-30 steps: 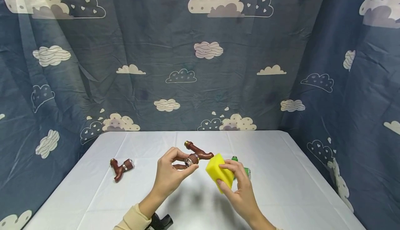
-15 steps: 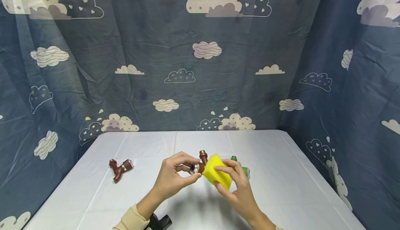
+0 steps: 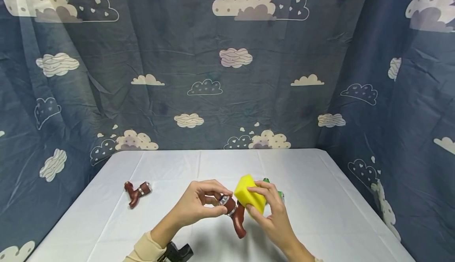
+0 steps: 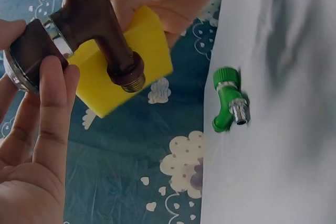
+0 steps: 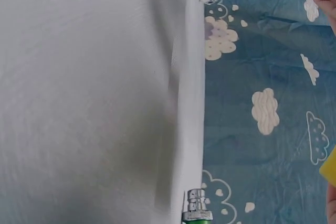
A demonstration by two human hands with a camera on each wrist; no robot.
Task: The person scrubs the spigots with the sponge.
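My left hand [image 3: 199,202] pinches a brown tap [image 3: 239,221] by its ribbed, silver-ended knob, between thumb and fingers. The curved spout points down toward the front, and in the left wrist view the threaded end [image 4: 131,80] overlaps the sponge. A yellow sponge [image 3: 247,193] is gripped by my right hand [image 3: 271,210], thumb on the near side and fingers over the far side. Both things are held up over the white table. Behind the right hand lies a green tap [image 4: 228,100] with a silver nozzle, mostly hidden in the head view.
A second brown tap [image 3: 136,194] lies on the left part of the white table [image 3: 337,218]. Dark blue cloth with cloud prints [image 3: 170,36] hangs behind and along both sides. A black wrist device [image 3: 179,252] sits under the left wrist.
The left hand has turned the brown tap, so its spout swung from pointing right to pointing down toward the front. Half a second ago the sponge covered more of it; the right hand barely shifted.
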